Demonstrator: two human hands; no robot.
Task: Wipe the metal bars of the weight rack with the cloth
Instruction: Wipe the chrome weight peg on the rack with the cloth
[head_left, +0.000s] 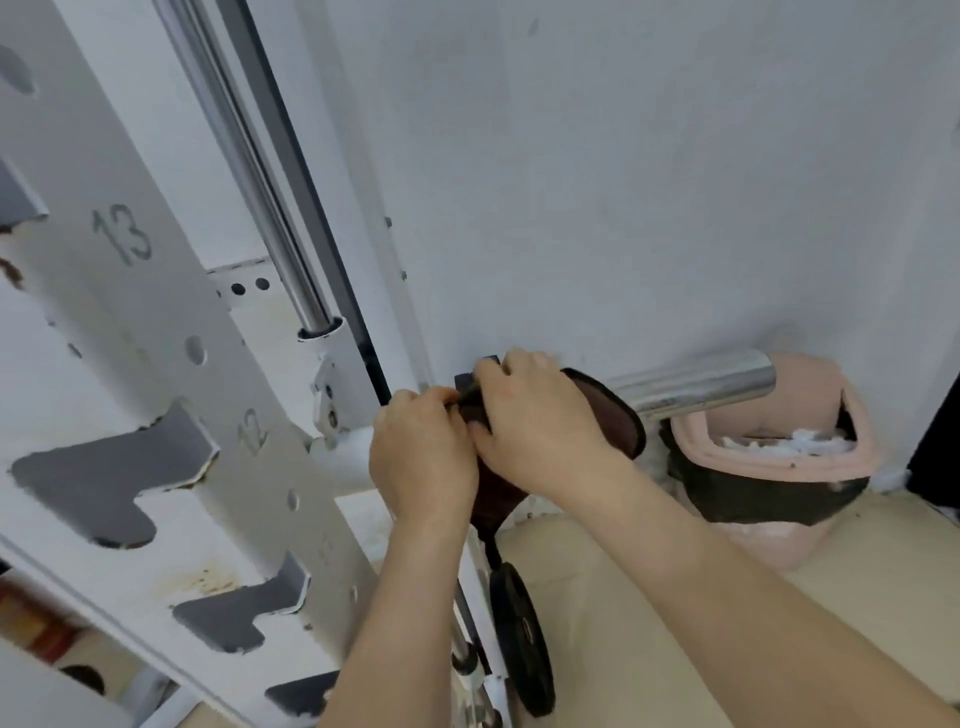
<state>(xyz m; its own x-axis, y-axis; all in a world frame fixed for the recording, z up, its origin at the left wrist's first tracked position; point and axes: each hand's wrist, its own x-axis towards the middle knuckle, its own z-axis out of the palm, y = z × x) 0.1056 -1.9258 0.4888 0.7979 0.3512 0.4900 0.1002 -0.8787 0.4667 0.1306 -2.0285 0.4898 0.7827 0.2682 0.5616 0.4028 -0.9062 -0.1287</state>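
Far left is the white painted steel upright (130, 322) of the rack, notched and stamped 13 and 12, with rusty chips round the cutouts. Next to it a long chrome guide rod (244, 156) runs down into a white socket. Then the action: the left hand (421, 457) has its fingers curled in, pinching one end of the dark reddish-brown cloth (615, 421), and the right hand (535, 431) is clenched over the rest, right where the short chrome metal bar (696, 384) meets the frame. So the cloth is bunched at the root of that bar, between both hands, with a tail hanging under them. Looks to me like the pass along this bar is only starting, since the shiny length out to the right isn't covered. What could go wrong: the wad sits against a small black fitting at the joint, so a hard pull could snag it, and chrome is slick, so a loose grip just skates. Also the pink plastic bin (779, 457) is near the bar's open end and a black round weight plate (519, 634) sits below the hands, so a dropped cloth lands somewhere annoying.
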